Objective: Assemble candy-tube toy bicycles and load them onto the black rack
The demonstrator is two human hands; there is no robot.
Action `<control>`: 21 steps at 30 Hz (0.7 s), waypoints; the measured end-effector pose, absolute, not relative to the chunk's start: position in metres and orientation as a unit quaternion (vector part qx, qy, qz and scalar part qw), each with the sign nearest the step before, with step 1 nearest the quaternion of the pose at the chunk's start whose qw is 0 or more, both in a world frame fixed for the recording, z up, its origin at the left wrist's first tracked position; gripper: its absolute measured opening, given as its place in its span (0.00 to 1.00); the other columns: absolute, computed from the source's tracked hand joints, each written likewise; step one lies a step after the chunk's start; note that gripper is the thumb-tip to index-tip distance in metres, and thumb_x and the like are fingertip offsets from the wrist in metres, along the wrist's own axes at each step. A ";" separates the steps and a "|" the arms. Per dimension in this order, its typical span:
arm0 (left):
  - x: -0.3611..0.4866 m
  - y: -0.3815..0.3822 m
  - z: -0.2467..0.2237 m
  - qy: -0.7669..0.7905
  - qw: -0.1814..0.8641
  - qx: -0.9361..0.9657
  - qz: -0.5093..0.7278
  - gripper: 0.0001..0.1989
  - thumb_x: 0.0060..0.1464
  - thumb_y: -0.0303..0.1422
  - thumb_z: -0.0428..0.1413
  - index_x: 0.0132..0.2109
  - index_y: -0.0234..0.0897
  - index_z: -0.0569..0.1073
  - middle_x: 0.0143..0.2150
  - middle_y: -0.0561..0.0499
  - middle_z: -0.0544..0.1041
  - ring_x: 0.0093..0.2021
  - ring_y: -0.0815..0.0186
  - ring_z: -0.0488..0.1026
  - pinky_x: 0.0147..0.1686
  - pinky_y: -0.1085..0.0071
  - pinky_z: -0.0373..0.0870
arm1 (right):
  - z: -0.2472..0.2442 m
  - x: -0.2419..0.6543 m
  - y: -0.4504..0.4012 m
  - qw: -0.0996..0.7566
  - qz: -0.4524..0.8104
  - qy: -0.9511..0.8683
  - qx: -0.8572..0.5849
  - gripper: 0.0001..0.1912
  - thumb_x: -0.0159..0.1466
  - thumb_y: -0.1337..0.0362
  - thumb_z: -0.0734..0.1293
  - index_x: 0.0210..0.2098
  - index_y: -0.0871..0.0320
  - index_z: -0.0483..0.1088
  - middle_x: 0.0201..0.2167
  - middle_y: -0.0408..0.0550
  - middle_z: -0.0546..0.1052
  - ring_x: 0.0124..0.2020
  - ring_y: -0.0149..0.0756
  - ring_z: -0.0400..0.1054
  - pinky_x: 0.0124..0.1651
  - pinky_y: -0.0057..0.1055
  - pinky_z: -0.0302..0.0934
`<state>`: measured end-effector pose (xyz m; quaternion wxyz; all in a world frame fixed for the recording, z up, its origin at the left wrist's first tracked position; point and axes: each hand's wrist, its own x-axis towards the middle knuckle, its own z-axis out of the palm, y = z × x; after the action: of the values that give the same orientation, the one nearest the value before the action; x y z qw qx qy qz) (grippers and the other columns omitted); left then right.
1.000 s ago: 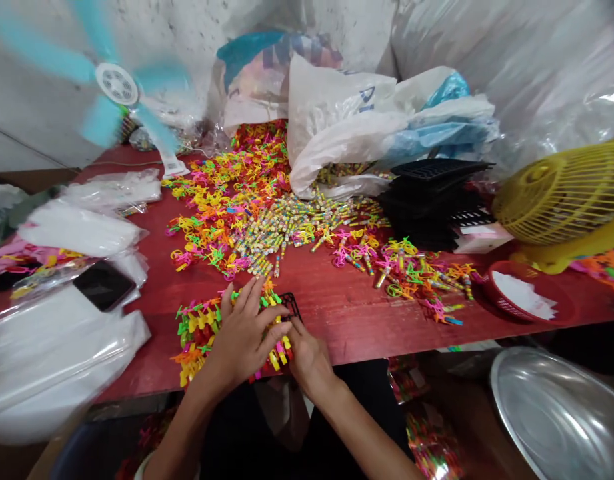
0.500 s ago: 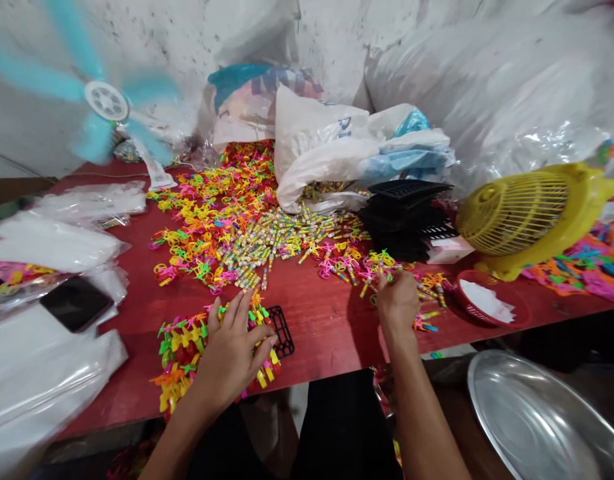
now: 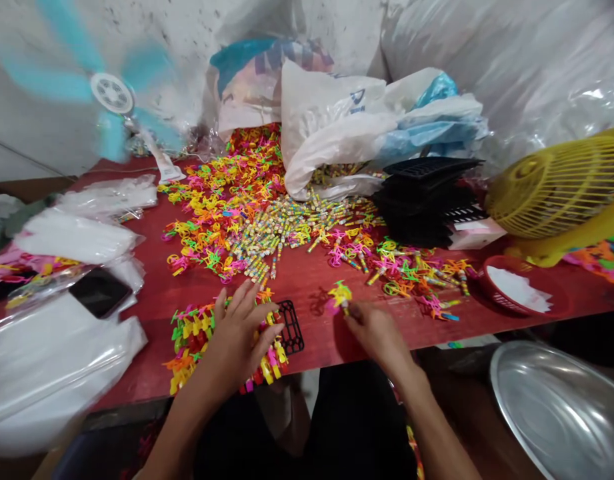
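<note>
Between the fingertips of my right hand (image 3: 379, 328) is a small plastic toy (image 3: 341, 295) with yellow, green and pink parts, held above the red table. My left hand (image 3: 247, 330) is spread over a black plastic tray (image 3: 293, 327), fingers apart, with nothing visible in its grasp. Rows of colourful plastic toys (image 3: 197, 327) fill the tray's left part; its right end shows bare slots. Part of the rows is hidden under my left hand. Beyond my hands lies a heap of patterned little tubes (image 3: 271, 230) beside a pile of bright plastic pieces (image 3: 207, 220).
White plastic bags (image 3: 51, 360) and a phone (image 3: 101, 291) lie at left. A spinning blue fan (image 3: 113, 93) stands behind. Black trays (image 3: 417, 207) are stacked at right, near a red basket (image 3: 507, 303) and yellow basket (image 3: 551, 193). A metal basin (image 3: 557, 407) sits lower right.
My right hand has moved left and nearer from the scattered pieces, bringing the small toy with it. My left hand stays over the tray, while the whole view has shifted slightly.
</note>
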<state>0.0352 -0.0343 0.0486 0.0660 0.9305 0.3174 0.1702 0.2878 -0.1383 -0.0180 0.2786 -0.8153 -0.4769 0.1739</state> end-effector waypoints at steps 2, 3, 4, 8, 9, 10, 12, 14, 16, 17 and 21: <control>0.042 -0.030 0.047 0.348 0.051 0.920 0.175 0.16 0.62 0.39 0.48 0.53 0.39 0.70 0.60 0.38 0.68 0.65 0.52 0.58 0.61 0.44 0.49 | -0.011 0.269 -0.139 0.162 0.161 -0.491 -0.841 0.03 0.56 0.68 0.65 0.31 0.57 0.70 0.31 0.52 0.78 0.30 0.41 0.72 0.30 0.30 0.56; 0.046 -0.027 0.045 0.363 0.044 0.915 0.172 0.18 0.62 0.40 0.48 0.55 0.37 0.68 0.60 0.36 0.68 0.65 0.51 0.59 0.60 0.43 0.50 | -0.007 0.264 -0.138 0.121 0.160 -0.488 -0.849 0.03 0.56 0.69 0.66 0.31 0.57 0.70 0.32 0.54 0.78 0.31 0.42 0.72 0.29 0.31 0.56; 0.050 -0.025 0.043 0.374 0.039 0.911 0.169 0.20 0.62 0.40 0.48 0.57 0.35 0.66 0.60 0.35 0.68 0.64 0.50 0.60 0.60 0.43 0.51 | -0.004 0.260 -0.136 0.097 0.165 -0.486 -0.853 0.05 0.55 0.69 0.68 0.32 0.57 0.70 0.33 0.55 0.78 0.31 0.43 0.73 0.30 0.31 0.55; 0.059 -0.018 0.036 0.375 0.049 0.912 0.160 0.19 0.62 0.40 0.48 0.55 0.34 0.67 0.57 0.36 0.72 0.59 0.51 0.67 0.59 0.46 0.52 | -0.001 0.261 -0.124 0.102 0.185 -0.505 -0.837 0.06 0.54 0.73 0.68 0.30 0.58 0.70 0.33 0.57 0.78 0.33 0.43 0.73 0.31 0.30 0.57; 0.059 -0.018 0.035 0.374 0.057 0.912 0.160 0.17 0.61 0.39 0.48 0.53 0.36 0.69 0.55 0.38 0.74 0.57 0.53 0.69 0.59 0.47 0.52 | -0.004 0.261 -0.121 0.132 0.187 -0.509 -0.829 0.05 0.54 0.73 0.66 0.29 0.58 0.69 0.32 0.55 0.78 0.33 0.42 0.73 0.32 0.30 0.58; 0.059 -0.018 0.035 0.373 0.064 0.912 0.161 0.16 0.61 0.39 0.48 0.51 0.36 0.70 0.53 0.40 0.75 0.55 0.54 0.70 0.59 0.48 0.51 | -0.007 0.259 -0.117 0.178 0.196 -0.509 -0.819 0.04 0.55 0.72 0.65 0.28 0.57 0.69 0.30 0.54 0.77 0.32 0.42 0.73 0.32 0.31 0.59; 0.059 -0.019 0.036 0.374 0.074 0.911 0.161 0.15 0.60 0.37 0.48 0.50 0.37 0.70 0.51 0.42 0.77 0.52 0.55 0.72 0.59 0.49 0.52 | -0.014 0.251 -0.109 0.326 0.253 -0.479 -0.775 0.01 0.57 0.67 0.64 0.29 0.56 0.67 0.28 0.50 0.76 0.29 0.39 0.72 0.31 0.31 0.62; 0.058 -0.020 0.038 0.375 0.073 0.910 0.160 0.15 0.60 0.36 0.49 0.50 0.37 0.70 0.50 0.42 0.77 0.51 0.55 0.72 0.58 0.49 0.53 | -0.022 0.236 -0.098 0.478 0.356 -0.407 -0.693 0.06 0.56 0.61 0.65 0.32 0.55 0.66 0.26 0.45 0.75 0.25 0.38 0.72 0.29 0.32 0.64; 0.059 -0.021 0.040 0.375 0.068 0.912 0.155 0.15 0.59 0.35 0.48 0.51 0.36 0.70 0.50 0.42 0.77 0.51 0.55 0.72 0.57 0.50 0.54 | -0.028 0.219 -0.085 0.562 0.440 -0.338 -0.613 0.12 0.52 0.55 0.67 0.33 0.55 0.65 0.24 0.42 0.74 0.22 0.36 0.71 0.27 0.33 0.66; 0.059 -0.021 0.040 0.375 0.066 0.912 0.151 0.15 0.60 0.35 0.48 0.51 0.36 0.70 0.50 0.42 0.77 0.50 0.55 0.72 0.57 0.50 0.54 | -0.030 0.211 -0.079 0.576 0.465 -0.323 -0.590 0.14 0.52 0.54 0.67 0.32 0.55 0.64 0.22 0.41 0.73 0.21 0.36 0.70 0.26 0.32 0.66; 0.059 -0.021 0.042 0.376 0.078 0.912 0.142 0.14 0.61 0.36 0.47 0.51 0.37 0.69 0.49 0.43 0.77 0.50 0.56 0.72 0.57 0.52 0.53 | -0.038 0.192 -0.069 0.533 0.450 -0.370 -0.614 0.11 0.56 0.55 0.65 0.32 0.56 0.65 0.15 0.37 0.69 0.15 0.33 0.64 0.20 0.27 0.59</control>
<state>0.0590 -0.0211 0.0415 0.0780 0.9122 0.3763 0.1422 0.1922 -0.0687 -0.0382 0.5325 -0.6136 -0.3704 0.4503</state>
